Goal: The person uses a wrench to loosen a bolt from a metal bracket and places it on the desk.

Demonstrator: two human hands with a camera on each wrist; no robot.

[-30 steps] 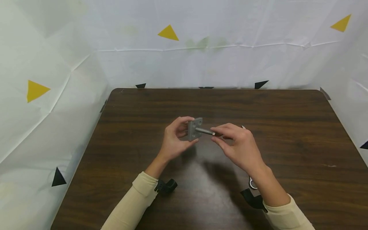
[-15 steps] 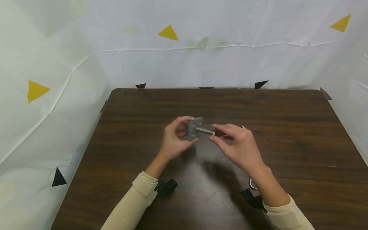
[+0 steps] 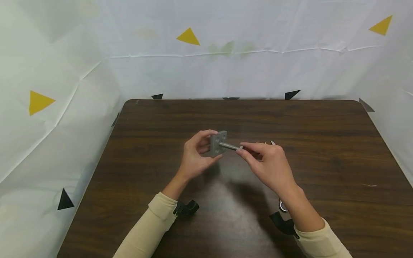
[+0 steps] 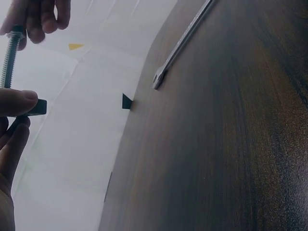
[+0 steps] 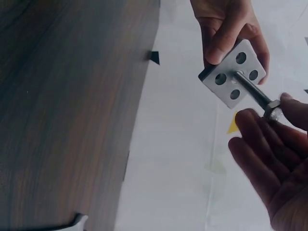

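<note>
My left hand holds a grey square plate with several holes upright above the table, thumb below and fingers on top. A threaded bolt sticks out of the plate's middle toward the right. My right hand pinches a small nut at the bolt's free end. In the right wrist view the plate faces the camera, and the bolt runs to my right fingertips. The left wrist view shows the bolt's thread and the plate's edge by my thumb.
A metal wrench lies on the dark wooden table, mostly hidden behind my right hand in the head view, with its end showing near my wrist. White sheets with yellow and black triangles wall the table on three sides.
My right fingers have shifted slightly round the bolt's end, now a little nearer the plate. The left hand and plate have stayed in place.
</note>
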